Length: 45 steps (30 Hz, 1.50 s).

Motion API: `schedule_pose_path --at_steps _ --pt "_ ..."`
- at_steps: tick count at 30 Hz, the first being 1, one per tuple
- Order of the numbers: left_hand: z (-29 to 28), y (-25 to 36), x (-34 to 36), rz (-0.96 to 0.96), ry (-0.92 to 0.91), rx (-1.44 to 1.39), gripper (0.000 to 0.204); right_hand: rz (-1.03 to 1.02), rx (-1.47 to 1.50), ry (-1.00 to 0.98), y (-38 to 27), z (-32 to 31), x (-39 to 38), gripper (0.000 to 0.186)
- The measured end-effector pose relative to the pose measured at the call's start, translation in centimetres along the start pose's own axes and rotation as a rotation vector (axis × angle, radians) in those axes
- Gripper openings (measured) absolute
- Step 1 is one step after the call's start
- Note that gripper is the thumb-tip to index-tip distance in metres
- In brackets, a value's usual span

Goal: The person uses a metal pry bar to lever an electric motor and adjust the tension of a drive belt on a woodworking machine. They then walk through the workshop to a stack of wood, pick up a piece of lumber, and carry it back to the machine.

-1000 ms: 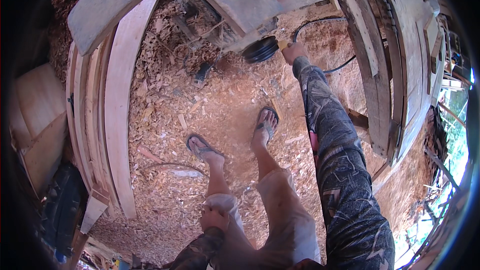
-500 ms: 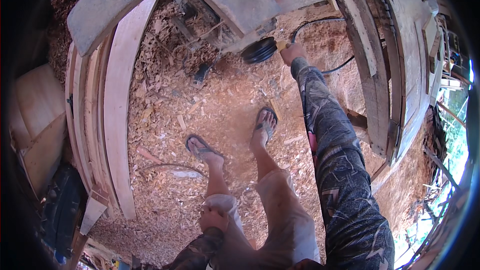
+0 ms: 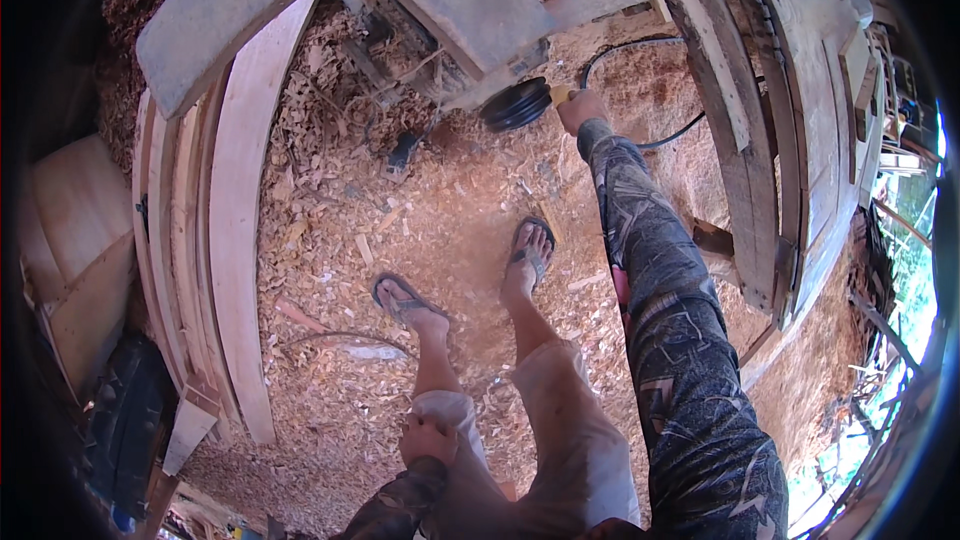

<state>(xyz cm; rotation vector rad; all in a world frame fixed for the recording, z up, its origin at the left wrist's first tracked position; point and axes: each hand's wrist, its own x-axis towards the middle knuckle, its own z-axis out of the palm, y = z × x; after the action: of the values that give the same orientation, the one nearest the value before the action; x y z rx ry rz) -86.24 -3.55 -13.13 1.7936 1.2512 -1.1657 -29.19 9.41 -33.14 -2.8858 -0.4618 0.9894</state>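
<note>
My right arm reaches far forward, and my right hand (image 3: 582,112) is closed round a small tan block (image 3: 560,95). The block's end meets or nearly meets the side of a black grooved pulley wheel (image 3: 515,105); actual contact cannot be made out. This wheel sits at the lower edge of a machine with a broad grey metal table (image 3: 450,0). My left hand (image 3: 427,443) rests on my left knee with its fingers curled; whatever lies under them, if anything, is hidden.
Wood shavings (image 3: 330,390) cover the ground round my sandalled feet. Long planks (image 3: 240,200) stand at the left, and heavy boards (image 3: 740,140) line the right. A black cable (image 3: 690,128) loops beyond my right hand. A dark small fitting (image 3: 403,150) lies below the machine.
The whole view has shifted very slightly. Both hands keep their places, the right one still at the pulley wheel with the tan block.
</note>
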Motion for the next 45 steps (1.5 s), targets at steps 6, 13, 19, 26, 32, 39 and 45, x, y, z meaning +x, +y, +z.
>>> schedule_pose_path --at_steps 6,13,19,26,32,39,45 --pt "0.5 -0.1 -0.1 0.028 0.044 0.006 0.03 -0.043 0.001 0.015 -0.3 -0.3 -0.8 0.036" --pt "0.7 0.0 -0.1 0.039 0.058 0.014 0.031 -0.06 0.019 0.049 -0.4 -0.4 -0.8 0.035" --pt "0.7 -0.1 -0.1 0.005 0.025 -0.009 0.031 -0.116 -0.01 0.147 -0.4 0.2 -1.0 0.034" --pt "0.7 -0.2 0.0 0.018 0.011 0.009 0.032 -0.125 -0.029 0.194 0.4 1.1 0.0 0.033" --pt "-0.2 0.3 0.0 0.043 -0.005 -0.008 0.033 -0.159 -0.048 0.243 0.7 1.2 0.3 0.033" --pt "-0.9 -1.0 0.0 0.042 -0.01 0.016 0.037 -0.091 -0.017 0.187 -2.2 0.7 -2.2 0.032" --pt "-0.8 2.6 0.1 0.03 -0.067 0.044 0.039 -0.157 -0.095 0.159 6.2 1.3 -4.4 0.05"
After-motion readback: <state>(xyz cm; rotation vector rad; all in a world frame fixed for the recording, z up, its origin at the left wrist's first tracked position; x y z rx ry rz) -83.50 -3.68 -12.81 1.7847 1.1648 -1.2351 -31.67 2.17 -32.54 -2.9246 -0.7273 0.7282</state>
